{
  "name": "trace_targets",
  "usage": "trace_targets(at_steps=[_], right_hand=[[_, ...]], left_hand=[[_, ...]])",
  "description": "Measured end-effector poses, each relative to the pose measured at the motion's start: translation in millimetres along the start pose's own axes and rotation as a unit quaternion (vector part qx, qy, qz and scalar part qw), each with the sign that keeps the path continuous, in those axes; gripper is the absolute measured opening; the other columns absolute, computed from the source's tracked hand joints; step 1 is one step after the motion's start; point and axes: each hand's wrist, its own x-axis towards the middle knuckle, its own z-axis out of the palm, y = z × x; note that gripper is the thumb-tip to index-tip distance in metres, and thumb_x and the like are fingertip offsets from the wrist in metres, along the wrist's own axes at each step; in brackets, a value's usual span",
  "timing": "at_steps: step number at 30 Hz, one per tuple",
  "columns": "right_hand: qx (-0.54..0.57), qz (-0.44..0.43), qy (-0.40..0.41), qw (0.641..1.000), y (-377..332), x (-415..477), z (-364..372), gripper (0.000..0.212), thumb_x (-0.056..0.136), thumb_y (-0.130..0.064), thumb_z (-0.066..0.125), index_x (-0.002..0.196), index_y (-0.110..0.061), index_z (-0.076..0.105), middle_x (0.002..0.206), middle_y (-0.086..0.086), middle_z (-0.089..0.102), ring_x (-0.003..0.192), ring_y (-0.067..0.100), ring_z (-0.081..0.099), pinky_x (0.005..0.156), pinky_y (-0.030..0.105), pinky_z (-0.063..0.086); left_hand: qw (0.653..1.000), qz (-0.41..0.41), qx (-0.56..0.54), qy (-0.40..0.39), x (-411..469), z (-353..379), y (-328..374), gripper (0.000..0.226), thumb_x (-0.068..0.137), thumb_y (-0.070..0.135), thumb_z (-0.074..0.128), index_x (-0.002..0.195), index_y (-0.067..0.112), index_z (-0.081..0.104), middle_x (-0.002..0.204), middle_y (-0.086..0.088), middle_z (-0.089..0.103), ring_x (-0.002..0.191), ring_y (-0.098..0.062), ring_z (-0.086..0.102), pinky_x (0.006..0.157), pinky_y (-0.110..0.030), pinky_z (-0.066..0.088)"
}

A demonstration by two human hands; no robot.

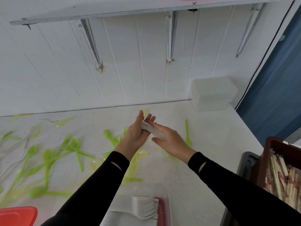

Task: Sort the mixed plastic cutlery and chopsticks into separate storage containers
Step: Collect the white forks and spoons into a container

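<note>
Both hands meet above the middle of the white table (pixel 203 144). My left hand (pixel 136 132) and my right hand (pixel 169 141) together hold a small stack of white plastic cutlery (pixel 152 130); the left fingers curl around its far end, the right hand grips the near end. Green plastic spoons (pixel 48 157) and forks lie scattered over the left half of the table. One green spoon (pixel 188 136) lies just right of my right hand. A container of white forks (pixel 145 207) sits at the near edge. A brown crate of wrapped chopsticks (pixel 281 176) stands at the right.
A stack of clear plastic containers (pixel 213 93) stands at the back right against the wall. A red lid (pixel 17 216) lies at the near left corner. Pale yellow spoons (pixel 96 163) lie among the green ones. A blue curtain (pixel 273 98) hangs beyond the right edge.
</note>
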Motion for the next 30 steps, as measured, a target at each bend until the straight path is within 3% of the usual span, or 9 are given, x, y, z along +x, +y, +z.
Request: trace_targets(at_steps=[2, 5, 8, 10, 14, 17, 22, 27, 30], right_hand=[[0.004, 0.008, 0.004, 1.000, 1.6, -0.1, -7.3, 0.057, 0.092, -0.025, 0.065, 0.142, -0.044, 0.044, 0.117, -0.009, 0.066, 0.097, 0.012, 0.064, 0.086, 0.033, 0.052], [-0.016, 0.000, 0.002, 1.000, -0.6, -3.9, -10.9, 0.053, 0.090, -0.031, 0.066, 0.137, -0.043, 0.043, 0.107, -0.008, 0.065, 0.084, 0.015, 0.064, 0.079, 0.039, 0.054], [-0.089, -0.030, 0.044, 0.995, -5.8, -6.8, -12.1, 0.048, 0.088, -0.036, 0.068, 0.131, -0.034, 0.046, 0.118, -0.010, 0.064, 0.097, 0.015, 0.063, 0.083, 0.035, 0.050], [-0.148, -0.049, 0.056, 0.986, -7.1, -6.5, -13.9, 0.044, 0.092, -0.033, 0.064, 0.133, -0.029, 0.049, 0.125, -0.009, 0.063, 0.105, 0.015, 0.062, 0.088, 0.033, 0.047], [-0.199, -0.055, 0.058, 0.977, -4.3, -5.5, -13.9, 0.038, 0.095, -0.030, 0.059, 0.132, -0.023, 0.054, 0.123, -0.007, 0.067, 0.102, 0.018, 0.064, 0.086, 0.031, 0.046], [-0.193, -0.053, 0.074, 0.977, -2.7, -3.3, -14.3, 0.037, 0.095, -0.028, 0.060, 0.131, -0.022, 0.054, 0.124, -0.007, 0.067, 0.103, 0.018, 0.064, 0.084, 0.030, 0.047], [-0.167, -0.044, 0.084, 0.981, -3.2, -2.2, -19.3, 0.041, 0.094, -0.026, 0.060, 0.135, -0.023, 0.053, 0.124, -0.004, 0.066, 0.103, 0.019, 0.063, 0.085, 0.033, 0.050], [-0.135, -0.042, 0.078, 0.987, -1.7, -3.7, -20.5, 0.039, 0.092, -0.022, 0.060, 0.130, -0.024, 0.053, 0.125, -0.007, 0.066, 0.105, 0.018, 0.063, 0.084, 0.036, 0.053], [-0.140, -0.042, 0.072, 0.987, -0.5, -1.5, -20.2, 0.037, 0.093, -0.022, 0.060, 0.129, -0.024, 0.053, 0.126, -0.008, 0.065, 0.105, 0.017, 0.064, 0.084, 0.035, 0.053]], left_hand=[[0.999, -0.001, 0.026, -0.040, -2.4, 1.2, 2.4, 0.023, 0.097, 0.022, 0.059, 0.114, 0.006, 0.055, 0.114, -0.013, 0.068, 0.110, -0.027, 0.066, 0.090, -0.039, 0.056], [0.996, 0.012, 0.068, -0.054, -1.5, 0.6, 1.8, 0.023, 0.095, 0.019, 0.062, 0.113, 0.005, 0.061, 0.112, -0.011, 0.070, 0.105, -0.022, 0.069, 0.087, -0.033, 0.058], [0.998, 0.024, 0.048, -0.033, 0.4, -2.2, 0.8, 0.014, 0.094, 0.020, 0.062, 0.100, 0.007, 0.063, 0.108, -0.012, 0.070, 0.098, -0.020, 0.071, 0.090, -0.036, 0.057], [0.999, 0.027, 0.038, -0.027, 0.9, -3.9, 1.8, 0.015, 0.094, 0.023, 0.061, 0.098, 0.008, 0.062, 0.113, -0.012, 0.068, 0.104, -0.021, 0.069, 0.089, -0.038, 0.058], [0.999, 0.012, 0.021, -0.024, -3.0, -1.9, 2.6, 0.037, 0.094, 0.040, 0.059, 0.109, 0.007, 0.048, 0.124, -0.014, 0.064, 0.120, -0.027, 0.061, 0.102, -0.046, 0.048], [0.997, 0.012, 0.051, -0.050, -5.8, -1.9, 4.4, 0.030, 0.090, 0.029, 0.063, 0.111, 0.009, 0.057, 0.118, -0.008, 0.069, 0.123, -0.025, 0.059, 0.103, -0.043, 0.047], [0.995, -0.004, 0.038, -0.096, -9.0, -5.1, 6.7, 0.045, 0.083, 0.008, 0.066, 0.127, 0.009, 0.057, 0.124, -0.010, 0.065, 0.125, -0.026, 0.058, 0.108, -0.041, 0.044], [0.990, 0.027, 0.105, -0.085, -11.6, -2.4, 0.3, 0.036, 0.088, 0.013, 0.065, 0.121, 0.003, 0.060, 0.125, -0.013, 0.066, 0.112, -0.021, 0.067, 0.083, -0.026, 0.057], [0.992, 0.038, 0.102, -0.062, -10.3, -4.1, -0.6, 0.033, 0.095, 0.018, 0.061, 0.122, -0.002, 0.060, 0.125, -0.016, 0.066, 0.112, -0.022, 0.067, 0.082, -0.026, 0.058]])
